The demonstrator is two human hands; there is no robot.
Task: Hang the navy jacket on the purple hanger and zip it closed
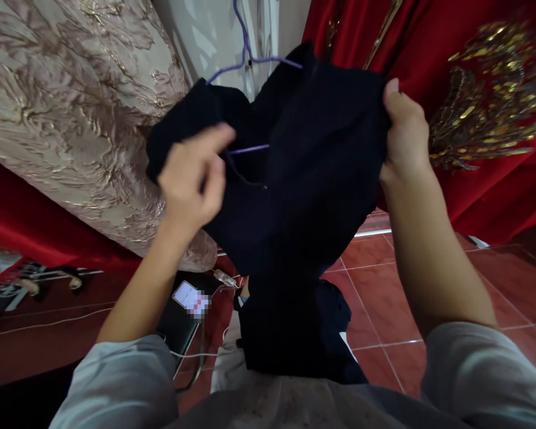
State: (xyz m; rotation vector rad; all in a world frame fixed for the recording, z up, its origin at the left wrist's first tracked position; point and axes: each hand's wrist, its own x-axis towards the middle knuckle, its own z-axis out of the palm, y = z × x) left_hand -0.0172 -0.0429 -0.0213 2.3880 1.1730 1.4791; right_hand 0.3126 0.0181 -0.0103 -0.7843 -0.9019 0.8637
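Observation:
A dark navy garment [312, 179] hangs on a purple wire hanger [243, 59]. Its neckline gapes so that the hanger's lower bar [250, 149] shows inside. My right hand [404, 131] grips the garment's upper right edge, thumb on top, and stretches it sideways. My left hand [194, 170], slightly blurred, is in front of the garment's left side. Its index finger points towards the neckline and its thumb stands apart; nothing shows between them. A thin dark cord or loop [245, 179] lies by the opening. The lower cloth drapes down towards my lap.
Shiny beige embossed fabric [84, 119] hangs at left. Red cloth [486, 196] with gold sequined trim [495, 89] hangs at right. Below left, a phone [191, 298] lies on a dark surface beside white cables [192, 356]. Red tiles [384, 298] cover the floor.

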